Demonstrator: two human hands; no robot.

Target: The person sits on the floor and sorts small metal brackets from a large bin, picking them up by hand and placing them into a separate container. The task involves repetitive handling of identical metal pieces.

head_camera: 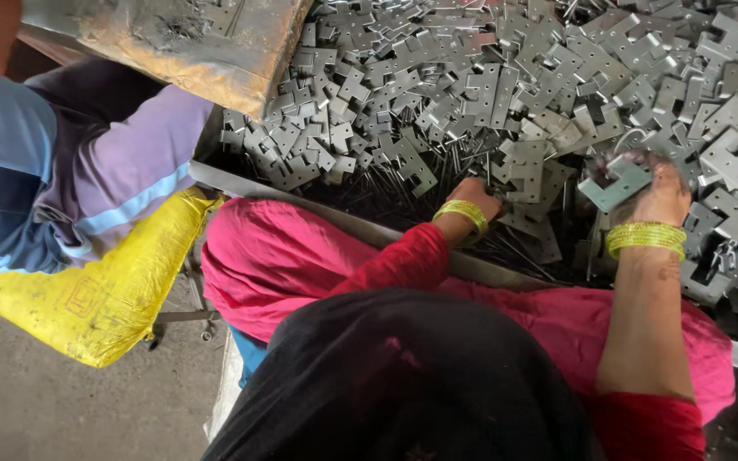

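Fingers of my right hand [655,192] pinch a notched steel plate [615,183] above the heap of plates [506,85]; my left hand [474,195] digs among thin pins [403,192], grip probably closed but hidden. Sharp stamped edges could nick me.

The person wears bright pink clothing with red sleeves [403,256], a black cloth [403,384] draped in front, and stacked yellow-green bangles [645,238] on both wrists.

Matt grey metal plates [506,94], yellow sack [104,290] w/ woven plastic
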